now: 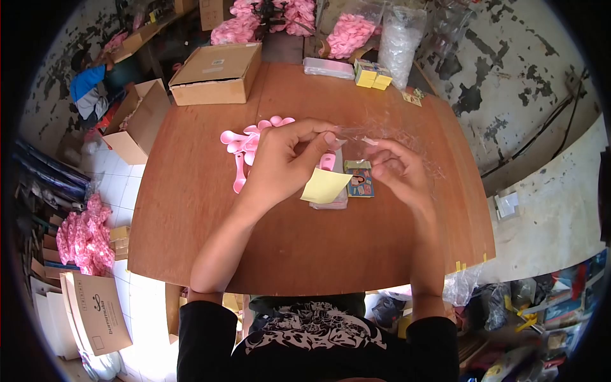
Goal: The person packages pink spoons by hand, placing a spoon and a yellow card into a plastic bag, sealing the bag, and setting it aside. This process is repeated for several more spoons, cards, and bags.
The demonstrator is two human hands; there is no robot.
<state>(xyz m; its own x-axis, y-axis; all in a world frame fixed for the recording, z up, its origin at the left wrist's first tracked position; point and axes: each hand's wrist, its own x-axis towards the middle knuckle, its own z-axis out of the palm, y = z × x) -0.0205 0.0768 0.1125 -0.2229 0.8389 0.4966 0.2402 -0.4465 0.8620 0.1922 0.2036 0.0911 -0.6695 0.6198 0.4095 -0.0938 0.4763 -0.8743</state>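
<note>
Above the middle of the table, my left hand (294, 153) pinches a piece of thin clear plastic (340, 141) between thumb and forefinger. My right hand (400, 170), its fingers bent, grips another bit of the see-through film at its fingertips. A yellow slip of paper (326, 186) hangs tilted just below my left hand. Beside that hand shows part of a pink spoon (327, 160); whether it is held cannot be made out. Under the paper lies a stack of clear plastic bags (332, 204), next to a small printed card pack (361, 181). Several pink spoons (239, 172) lie left, partly hidden by my hand.
A closed cardboard box (213, 76) stands at the table's back left. At the back right are a flat plastic-wrapped pack (328, 68), yellow card stacks (372, 74) and a tall clear plastic roll (401, 48). Another person (89, 89) works at far left near an open carton (137, 124).
</note>
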